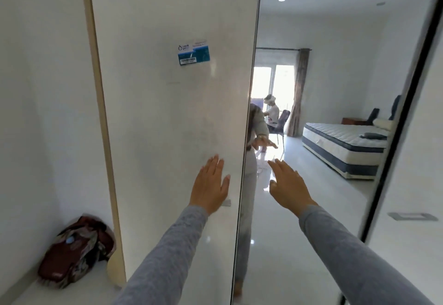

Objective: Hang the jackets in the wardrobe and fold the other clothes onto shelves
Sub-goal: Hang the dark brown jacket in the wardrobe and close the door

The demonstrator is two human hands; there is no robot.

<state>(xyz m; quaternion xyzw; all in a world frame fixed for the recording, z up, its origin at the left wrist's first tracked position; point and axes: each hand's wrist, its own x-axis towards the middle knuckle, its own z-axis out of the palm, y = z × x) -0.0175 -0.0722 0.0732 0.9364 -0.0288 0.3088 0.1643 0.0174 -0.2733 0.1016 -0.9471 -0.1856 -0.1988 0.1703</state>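
A white glossy wardrobe door fills the middle of the view, with a blue sticker on it. To its right is a mirrored door that reflects a bedroom. My left hand is flat and empty, fingers apart, against or just before the white door near a small metal handle. My right hand is spread and empty in front of the mirror. Both arms wear grey sleeves. No jackets or loose clothes are in my hands.
A dark red patterned bag or bundle lies on the white floor in the left corner beside a beige wardrobe edge. The mirror reflects a bed, a seated person and a curtain. Another handle sits on the far right panel.
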